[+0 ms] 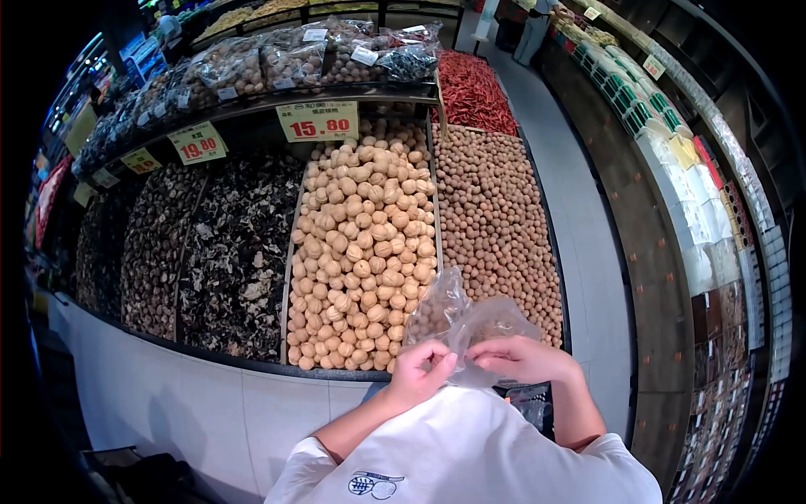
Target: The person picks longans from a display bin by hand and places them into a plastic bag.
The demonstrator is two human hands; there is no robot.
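Observation:
A thin clear plastic bag [487, 323] is spread between my two hands, over the front edge of the bins. My left hand [422, 370] pinches the bag's left side, fingers closed. At the bag's right side my right hand [516, 357] has its fingers curled in on the plastic. Whether the bag holds anything cannot be told. Just beyond the hands lie pale walnuts [361, 252] in one bin and small brown round nuts or dried fruit [495, 218] in the bin to its right.
Dark dried fungus [239, 252] fills a bin left of the walnuts. Price signs [318, 122] hang below a shelf of bagged goods [294, 63]. Red dried chillies [474, 92] lie farther back. A person [535, 32] stands in the aisle; packaged goods line the right.

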